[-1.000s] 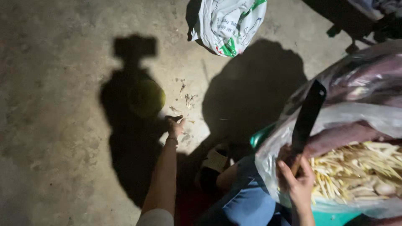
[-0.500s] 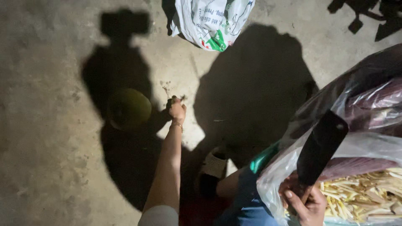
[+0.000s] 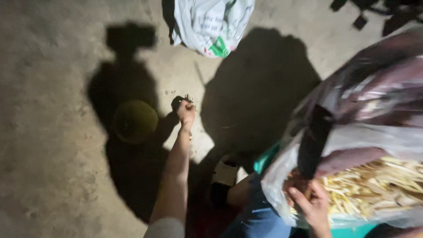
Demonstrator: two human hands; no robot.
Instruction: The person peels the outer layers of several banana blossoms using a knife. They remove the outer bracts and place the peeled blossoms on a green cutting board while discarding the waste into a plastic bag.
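The left hand is stretched out over the concrete floor, its fingers curled into a loose fist that seems to pinch some small dark scraps at the fingertips, though blur makes it hard to say what they are. Just to the left of that hand, near but not touching it, a round green fruit sits on the floor inside the person's shadow. The right hand is low at the right, fingers wrapped around the handle of a broad dark knife whose blade points up and away. The knife stands against a clear plastic bag holding pale cut strips, just beside the right hand. A white printed sack lies on the floor, well beyond the left hand.
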